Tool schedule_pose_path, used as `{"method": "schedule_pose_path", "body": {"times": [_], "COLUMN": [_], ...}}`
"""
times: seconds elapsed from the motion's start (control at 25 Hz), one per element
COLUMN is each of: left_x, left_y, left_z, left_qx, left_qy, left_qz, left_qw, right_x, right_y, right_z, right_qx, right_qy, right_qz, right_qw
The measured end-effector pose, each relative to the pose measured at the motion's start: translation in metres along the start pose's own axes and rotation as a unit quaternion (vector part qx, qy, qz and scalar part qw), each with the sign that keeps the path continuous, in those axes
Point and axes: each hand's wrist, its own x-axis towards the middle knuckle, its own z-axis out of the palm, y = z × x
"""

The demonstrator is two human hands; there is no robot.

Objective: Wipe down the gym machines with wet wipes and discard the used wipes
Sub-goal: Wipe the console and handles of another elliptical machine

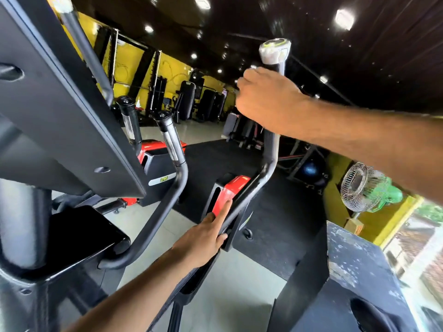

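My right hand [268, 99] grips the upper part of the machine's right handlebar [272, 144], just below its silver end cap [274, 52]. Small white bits of a wet wipe [253, 67] show at the edge of the fingers; the rest of the wipe is hidden inside the fist. My left hand [203, 236] holds the same black bar lower down, near the red housing [231, 190]. Its forefinger lies straight along the bar and its thumb hooks across it.
The machine's dark console panel [60, 111] and two short inner grips [171, 140] fill the left. A second red and black machine [155, 152] stands beyond. At the right are a blue-grey block [354, 264] and a green fan [366, 188]. Black mats cover the floor ahead.
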Motion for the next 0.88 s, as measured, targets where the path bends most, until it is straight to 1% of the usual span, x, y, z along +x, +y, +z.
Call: {"method": "schedule_pose_path", "body": {"times": [0.04, 0.08, 0.12, 0.2, 0.28, 0.4, 0.48, 0.6, 0.68, 0.76, 0.8, 0.84, 0.88], "left_x": [0.000, 0.000, 0.000, 0.001, 0.000, -0.002, -0.002, -0.004, -0.003, -0.005, -0.005, -0.004, -0.003], "left_y": [-0.002, -0.003, -0.004, -0.004, -0.005, -0.004, -0.002, 0.000, -0.001, -0.002, -0.003, -0.003, -0.004], "left_z": [0.001, 0.001, 0.002, 0.003, 0.003, -0.001, -0.004, -0.005, -0.004, 0.000, 0.001, 0.001, 0.000], "left_qx": [-0.003, -0.007, -0.010, -0.015, -0.022, 0.007, 0.030, 0.033, 0.026, 0.029, 0.016, -0.005, -0.025], "left_qy": [0.003, 0.004, 0.004, 0.005, 0.011, 0.006, 0.004, -0.002, -0.001, 0.010, 0.004, -0.004, -0.011], "left_qz": [0.004, 0.006, 0.007, 0.007, 0.009, 0.011, 0.011, 0.010, 0.014, 0.022, 0.021, 0.014, -0.002], "left_qw": [1.000, 1.000, 1.000, 1.000, 1.000, 1.000, 0.999, 0.999, 1.000, 0.999, 1.000, 1.000, 1.000], "right_x": [0.001, 0.003, 0.006, 0.012, 0.017, 0.009, 0.008, 0.002, -0.013, -0.030, -0.041, -0.052, -0.064], "right_y": [0.005, 0.005, 0.002, -0.014, -0.039, -0.083, -0.103, -0.117, -0.122, -0.124, -0.128, -0.131, -0.133], "right_z": [-0.012, -0.019, -0.021, -0.015, 0.006, 0.043, 0.056, 0.066, 0.075, 0.084, 0.090, 0.092, 0.090], "right_qx": [-0.066, -0.115, -0.141, -0.105, -0.041, 0.017, 0.059, 0.140, 0.156, 0.192, 0.253, 0.338, 0.417], "right_qy": [-0.073, -0.122, -0.160, -0.197, -0.230, -0.268, -0.294, -0.276, -0.219, -0.173, -0.158, -0.145, -0.129], "right_qz": [-0.021, -0.036, -0.047, -0.046, -0.044, -0.040, -0.039, -0.047, -0.069, -0.041, -0.006, 0.044, 0.098], "right_qw": [0.995, 0.985, 0.976, 0.974, 0.971, 0.962, 0.953, 0.950, 0.961, 0.965, 0.955, 0.929, 0.894]}}
